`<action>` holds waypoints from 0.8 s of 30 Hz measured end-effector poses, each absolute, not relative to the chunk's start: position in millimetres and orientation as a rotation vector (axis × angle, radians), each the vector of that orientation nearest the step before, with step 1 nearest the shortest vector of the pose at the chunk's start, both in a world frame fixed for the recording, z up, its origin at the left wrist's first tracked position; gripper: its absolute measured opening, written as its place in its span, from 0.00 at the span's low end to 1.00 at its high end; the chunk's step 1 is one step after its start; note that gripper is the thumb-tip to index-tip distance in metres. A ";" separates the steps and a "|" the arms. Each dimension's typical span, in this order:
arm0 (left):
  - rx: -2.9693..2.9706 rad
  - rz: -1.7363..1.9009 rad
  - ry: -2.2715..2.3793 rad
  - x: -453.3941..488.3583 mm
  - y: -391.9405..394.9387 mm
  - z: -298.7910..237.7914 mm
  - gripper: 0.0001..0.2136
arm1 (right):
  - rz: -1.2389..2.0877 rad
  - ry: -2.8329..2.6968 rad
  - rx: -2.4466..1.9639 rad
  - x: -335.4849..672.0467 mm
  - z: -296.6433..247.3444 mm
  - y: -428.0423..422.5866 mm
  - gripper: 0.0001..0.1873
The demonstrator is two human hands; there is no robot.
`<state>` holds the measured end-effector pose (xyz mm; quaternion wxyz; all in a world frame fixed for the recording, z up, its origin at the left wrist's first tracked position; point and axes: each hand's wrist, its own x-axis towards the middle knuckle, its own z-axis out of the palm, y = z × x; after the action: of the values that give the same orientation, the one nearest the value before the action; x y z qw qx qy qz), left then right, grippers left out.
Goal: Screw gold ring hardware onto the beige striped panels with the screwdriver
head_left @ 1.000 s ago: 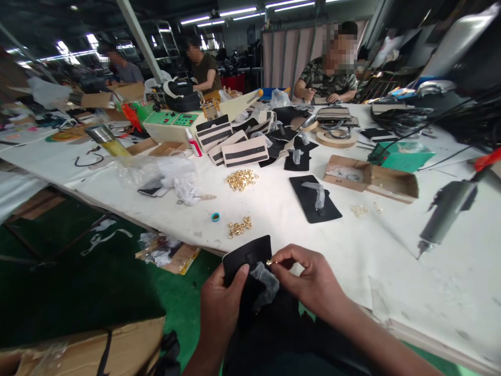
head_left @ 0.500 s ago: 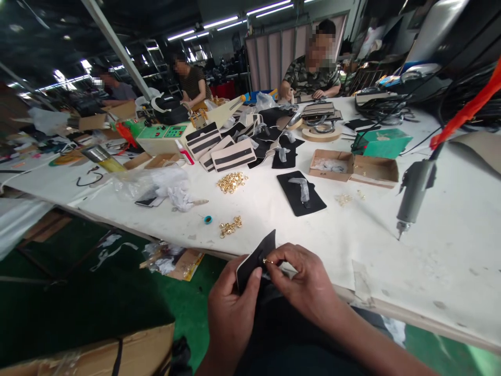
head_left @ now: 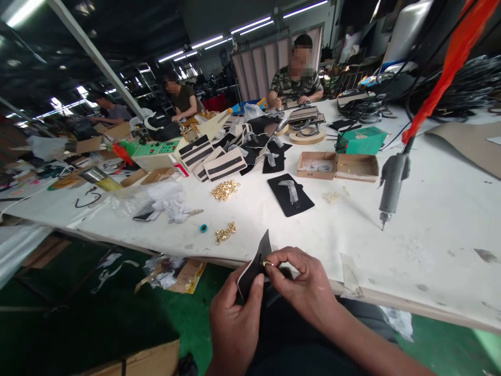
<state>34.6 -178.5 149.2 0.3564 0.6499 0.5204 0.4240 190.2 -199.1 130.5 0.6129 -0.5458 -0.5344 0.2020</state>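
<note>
My left hand (head_left: 234, 319) grips a black leather panel (head_left: 256, 262) from below, thumb on its face, holding it edge-up just in front of the white table's near edge (head_left: 274, 245). My right hand (head_left: 303, 284) pinches a small gold metal fitting (head_left: 267, 263) against that panel. Both hands are closed. On the table just beyond lie a small heap of gold fittings (head_left: 224, 233) and a blue ring (head_left: 203, 228). A bigger gold pile (head_left: 225, 190) sits further back.
A hanging electric screwdriver (head_left: 390, 185) dangles over the table at right. Another black panel (head_left: 290, 194), open cardboard boxes (head_left: 337, 166), a green box (head_left: 360, 140), striped panels (head_left: 219, 164) and crumpled plastic (head_left: 156, 197) lie on the table. Three people sit at the far side.
The black panel has turned from facing me to edge-on. My view has swung right, so the hanging screwdriver sits closer to centre. Both hands stay on the panel and fitting.
</note>
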 end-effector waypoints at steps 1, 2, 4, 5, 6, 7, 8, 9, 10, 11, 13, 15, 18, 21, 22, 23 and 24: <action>1.644 1.097 1.339 35.7 -179.2 150.1 0.14 | 0.478 -1.219 -1.254 190.6 129.9 -200.3 0.05; 1.601 1.091 1.337 36.4 -179.8 150.7 0.15 | 0.494 -1.209 -1.248 191.1 129.1 -201.5 0.05; 1.521 1.070 1.333 36.8 -180.7 150.6 0.17 | 0.552 -1.188 -1.240 192.0 126.8 -203.3 0.05; 1.493 1.060 1.330 36.4 -181.1 150.0 0.17 | 0.586 -1.174 -1.240 192.4 125.6 -204.0 0.05; 1.480 1.051 1.326 35.9 -181.3 149.1 0.18 | 0.615 -1.162 -1.243 192.7 124.5 -204.6 0.05; 1.473 1.045 1.325 35.2 -181.6 147.9 0.18 | 0.632 -1.155 -1.245 192.9 123.7 -205.0 0.05; 1.466 1.041 1.326 34.5 -181.7 146.6 0.18 | 0.634 -1.154 -1.247 192.9 123.3 -205.3 0.05; 1.457 1.038 1.324 33.8 -181.8 145.4 0.18 | 0.615 -1.161 -1.247 193.0 123.4 -205.5 0.05; 1.446 1.036 1.321 33.4 -181.8 144.5 0.18 | 0.578 -1.179 -1.244 193.0 124.0 -205.5 0.05; 1.437 1.036 1.316 33.3 -181.7 144.0 0.18 | 0.528 -1.206 -1.239 193.2 125.0 -205.5 0.05; 1.429 1.042 1.304 33.8 -181.2 144.4 0.18 | 0.402 -1.269 -1.227 193.9 128.1 -205.2 0.05; 1.432 1.053 1.295 35.2 -180.5 146.3 0.18 | 0.297 -1.323 -1.224 194.9 131.3 -204.6 0.05; 1.431 1.065 1.285 37.0 -179.7 148.7 0.17 | 0.222 -1.363 -1.243 196.2 133.8 -203.5 0.05; 1.463 1.067 1.301 36.5 -179.8 147.3 0.16 | 0.191 -1.392 -1.275 196.5 134.3 -202.9 0.05; 1.487 1.071 1.315 35.9 -179.9 146.0 0.15 | 0.188 -1.402 -1.289 196.3 134.5 -202.8 0.05; 1.517 1.081 1.328 35.2 -180.0 144.6 0.15 | 0.187 -1.411 -1.301 196.0 135.0 -202.8 0.05; 1.554 1.096 1.334 34.6 -180.0 143.4 0.14 | 0.188 -1.418 -1.311 195.5 135.8 -202.8 0.06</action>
<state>34.6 -180.0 143.4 0.3979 0.6137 0.5268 0.4330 195.5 -202.8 135.8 0.5650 -0.5575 -0.6029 0.0798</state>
